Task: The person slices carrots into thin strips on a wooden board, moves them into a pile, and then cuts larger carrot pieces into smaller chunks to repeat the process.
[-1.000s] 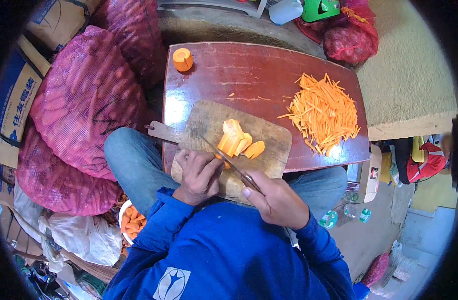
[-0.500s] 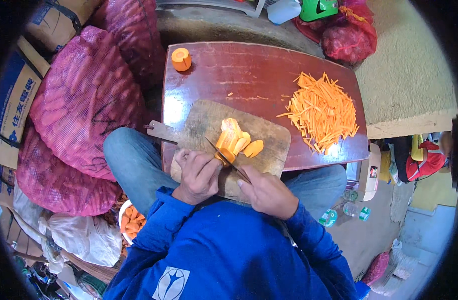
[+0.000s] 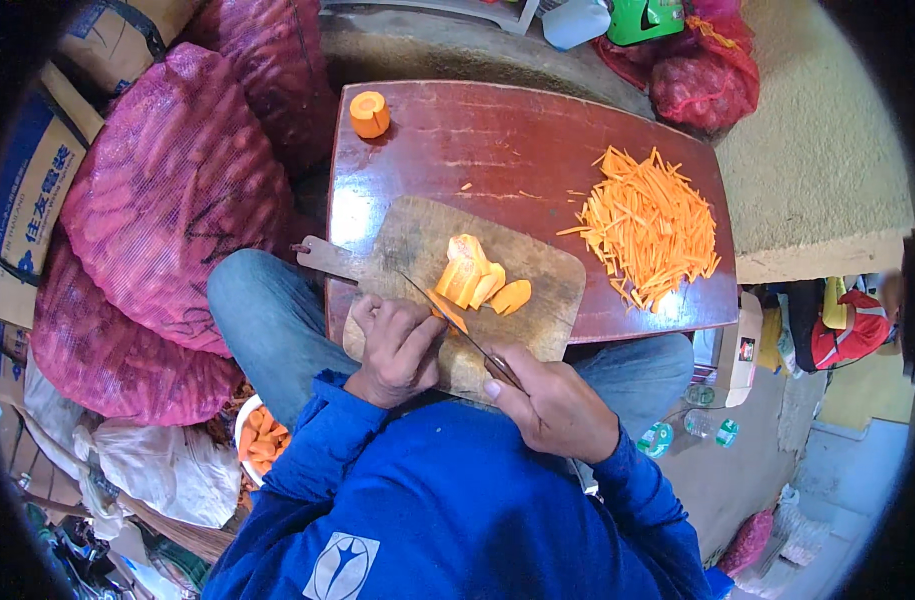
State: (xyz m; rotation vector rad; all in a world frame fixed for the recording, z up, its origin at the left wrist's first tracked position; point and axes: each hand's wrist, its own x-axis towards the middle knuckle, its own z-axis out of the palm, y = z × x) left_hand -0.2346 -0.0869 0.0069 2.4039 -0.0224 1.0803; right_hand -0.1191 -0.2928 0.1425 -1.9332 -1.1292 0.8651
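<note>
On the wooden cutting board (image 3: 547, 265), my right hand (image 3: 557, 405) grips a knife (image 3: 469, 338) by its brown handle, the blade slanting up to the left. Curled fingers of my left hand (image 3: 395, 352) press on a carrot piece (image 3: 449, 311) at the blade, partly hidden by fingers and knife. Just beyond lie a cut carrot chunk (image 3: 463, 268) and several flat carrot slices (image 3: 512, 297). A pile of carrot strips (image 3: 647, 225) sits at the right of the red-brown table (image 3: 457, 135). A short carrot stub (image 3: 369, 115) stands at its far left corner.
Large red mesh sacks (image 3: 177, 200) crowd the left. A white bucket (image 3: 241, 428) of carrot pieces is beside my left leg. Another red mesh bag (image 3: 705, 88) lies beyond the table. Plastic bottles (image 3: 697, 420) and an open carton (image 3: 745, 350) are on the floor at right.
My right hand has drawn the knife toward me and to the right, showing more of its handle. My left hand stays bent over the carrot piece. The view has shifted slightly.
</note>
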